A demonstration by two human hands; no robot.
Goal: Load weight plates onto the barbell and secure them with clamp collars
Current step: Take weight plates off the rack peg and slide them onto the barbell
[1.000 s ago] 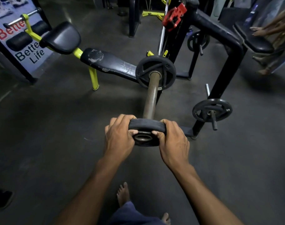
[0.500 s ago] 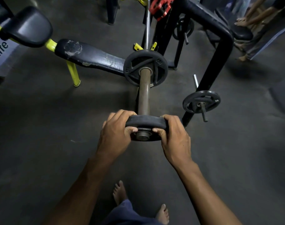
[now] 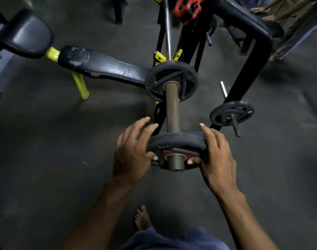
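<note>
A small black weight plate (image 3: 174, 141) with a red hub sits on the near end of the barbell sleeve (image 3: 172, 109), whose tip pokes out toward me. My left hand (image 3: 132, 150) holds the plate's left rim, thumb on its face and fingers spread over the top. My right hand (image 3: 215, 154) grips the right rim the same way. Farther along the sleeve a larger black plate (image 3: 170, 82) rests against the bar's collar. Red clamp collars (image 3: 186, 8) hang on the rack at the top.
A worn black bench (image 3: 103, 67) on yellow legs stretches to the left. A black rack frame (image 3: 248, 56) stands on the right, with a spare plate (image 3: 231, 113) on its storage peg. My bare foot (image 3: 142, 219) is on the dark floor below. Another person's limbs show top right.
The small plate has slid farther onto the sleeve, so the bar's tip now sticks out of its hole. My fingers have loosened and spread. The camera has tilted down and closer.
</note>
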